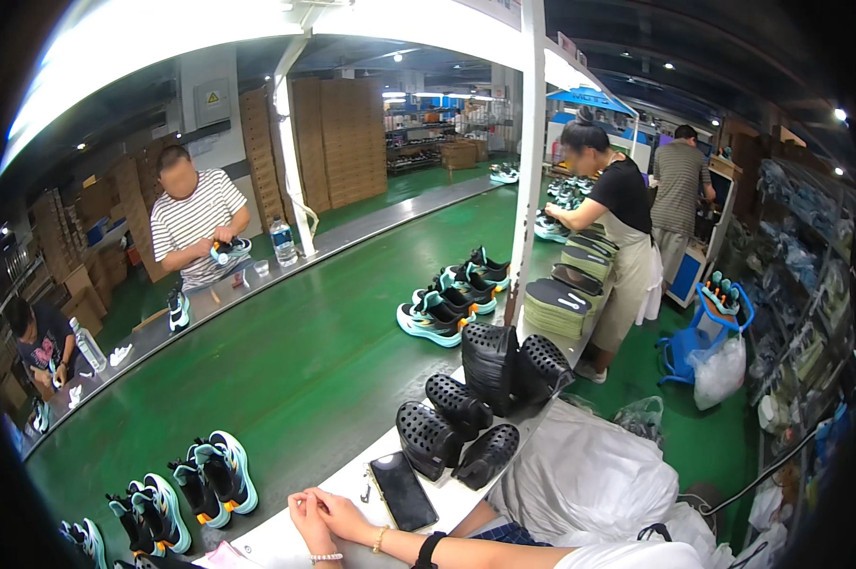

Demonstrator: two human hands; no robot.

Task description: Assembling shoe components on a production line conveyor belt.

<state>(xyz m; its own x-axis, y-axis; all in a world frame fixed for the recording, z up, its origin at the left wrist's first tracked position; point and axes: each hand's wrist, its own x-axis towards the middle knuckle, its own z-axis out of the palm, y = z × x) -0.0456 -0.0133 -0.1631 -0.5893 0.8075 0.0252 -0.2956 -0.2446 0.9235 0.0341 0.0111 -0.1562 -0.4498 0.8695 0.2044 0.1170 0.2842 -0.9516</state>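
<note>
My left hand, with a pale beaded bracelet at the wrist, rests against my right hand at the near edge of the white worktop. The two are closed together, and no object shows in either. A gold bracelet and a black band circle my right wrist and forearm. Just right of the hands lies a dark-screened phone, with a small metal piece beside it. Beyond the phone, several black clog-shaped pieces with holes stand grouped on the worktop.
Black and turquoise sneakers stand on the green conveyor belt, more farther along. A white post rises ahead. Across the belt a person handles a shoe; another person works beside stacked green pads. White sheeting lies right.
</note>
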